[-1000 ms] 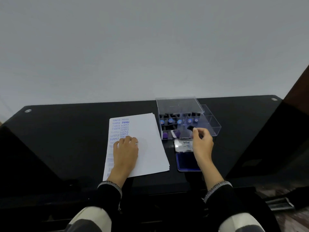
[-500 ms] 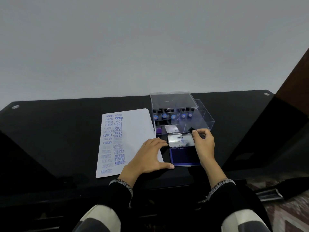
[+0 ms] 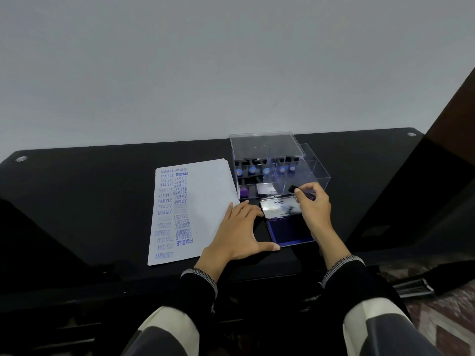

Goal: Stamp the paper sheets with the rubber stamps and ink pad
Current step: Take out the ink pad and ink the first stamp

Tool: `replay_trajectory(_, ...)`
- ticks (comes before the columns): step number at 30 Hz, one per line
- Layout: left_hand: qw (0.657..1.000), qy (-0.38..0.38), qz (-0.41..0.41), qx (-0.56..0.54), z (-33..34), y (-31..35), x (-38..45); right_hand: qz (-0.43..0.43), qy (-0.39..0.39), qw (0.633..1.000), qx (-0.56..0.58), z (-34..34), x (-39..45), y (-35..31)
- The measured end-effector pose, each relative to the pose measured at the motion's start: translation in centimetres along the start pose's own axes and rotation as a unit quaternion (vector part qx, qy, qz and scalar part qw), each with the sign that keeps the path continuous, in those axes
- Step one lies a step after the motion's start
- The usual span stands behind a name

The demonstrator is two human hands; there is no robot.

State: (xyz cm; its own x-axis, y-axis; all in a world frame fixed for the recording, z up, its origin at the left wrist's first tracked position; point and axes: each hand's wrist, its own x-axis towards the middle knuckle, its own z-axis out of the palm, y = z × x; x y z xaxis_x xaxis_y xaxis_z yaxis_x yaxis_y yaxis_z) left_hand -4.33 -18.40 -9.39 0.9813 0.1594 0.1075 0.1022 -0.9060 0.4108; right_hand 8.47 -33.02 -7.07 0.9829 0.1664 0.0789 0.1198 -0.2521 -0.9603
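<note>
A stack of white paper sheets (image 3: 205, 191) lies on the black table, its left side covered with blue stamped words. To its right sits an open ink pad (image 3: 289, 231) with a blue pad and a raised silver lid. My left hand (image 3: 237, 233) lies flat with spread fingers, fingertips at the lid's left edge, thumb at the pad's near left corner. My right hand (image 3: 312, 208) hovers over the lid and pinches a small black rubber stamp (image 3: 294, 188). Behind stands a clear plastic box (image 3: 272, 165) holding several stamps with blue tops.
The black glossy table (image 3: 77, 201) stands against a plain grey wall. A purple-topped item (image 3: 244, 192) lies in the box's front compartment. A dark brown panel (image 3: 457, 119) rises at the right. Patterned floor shows at the lower right.
My left hand left the paper and moved right to the ink pad's edge. My right hand with the stamp stayed above the pad's lid. The camera shifted slightly.
</note>
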Motion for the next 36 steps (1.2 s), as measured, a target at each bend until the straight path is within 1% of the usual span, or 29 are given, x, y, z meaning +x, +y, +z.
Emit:
replay_trajectory(3,1.0,-0.02,0.005,-0.016,-0.5,-0.3,0.0,-0.033,0.014,0.999,-0.02,-0.4,-0.6,-0.5)
replay_trajectory(5,0.998,-0.006,-0.013,-0.053,-1.1,-1.1,-0.1,-0.052,0.01,0.997,-0.051,-0.9,-1.0,-1.0)
replay_trajectory(6,0.996,0.022,-0.032,-0.077,-1.5,-1.8,-0.2,-0.056,-0.001,0.995,-0.078,-1.0,-1.1,-1.3)
replay_trajectory(8,0.985,0.117,-0.078,-0.101,-2.2,-3.3,-0.7,-0.051,-0.03,0.987,-0.148,-1.2,-1.3,-1.7)
replay_trajectory(10,0.967,0.208,-0.131,-0.073,-2.7,-5.5,-1.4,-0.044,-0.052,0.973,-0.219,-1.2,-1.7,-1.9)
replay_trajectory(11,0.957,0.23,-0.167,-0.047,-2.9,-6.4,-1.8,-0.044,-0.06,0.965,-0.251,-1.1,-1.9,-2.0)
replay_trajectory(13,0.937,0.249,-0.246,-0.001,-3.2,-8.1,-2.5,-0.044,-0.073,0.95,-0.3,-0.8,-2.2,-2.4)
replay_trajectory(15,0.914,0.252,-0.319,0.008,-3.5,-9.1,-3.2,-0.044,-0.08,0.936,-0.339,-0.4,-2.5,-2.7)
replay_trajectory(17,0.898,0.236,-0.371,0.013,-3.8,-9.6,-3.8,-0.046,-0.082,0.922,-0.374,0.0,-2.7,-2.8)
replay_trajectory(21,0.879,0.21,-0.429,0.018,-3.9,-9.9,-4.0,-0.056,-0.075,0.905,-0.414,0.6,-3.0,-2.7)
replay_trajectory(24,0.874,0.203,-0.44,0.041,-3.8,-9.7,-3.9,-0.08,-0.071,0.887,-0.449,1.2,-3.2,-2.5)
replay_trajectory(28,0.868,0.212,-0.445,0.06,-4.2,-9.6,-3.7,-0.116,-0.066,0.85,-0.51,2.0,-3.9,-2.4)
replay_trajectory(31,0.863,0.216,-0.454,0.061,-4.4,-9.8,-3.4,-0.128,-0.062,0.836,-0.53,2.2,-4.4,-2.5)
replay_trajectory(33,0.863,0.223,-0.45,0.051,-4.6,-9.8,-3.3,-0.124,-0.057,0.842,-0.522,2.2,-4.5,-2.5)
replay_trajectory(36,0.869,0.232,-0.436,0.025,-4.8,-9.7,-3.0,-0.11,-0.041,0.866,-0.486,1.8,-4.5,-2.1)
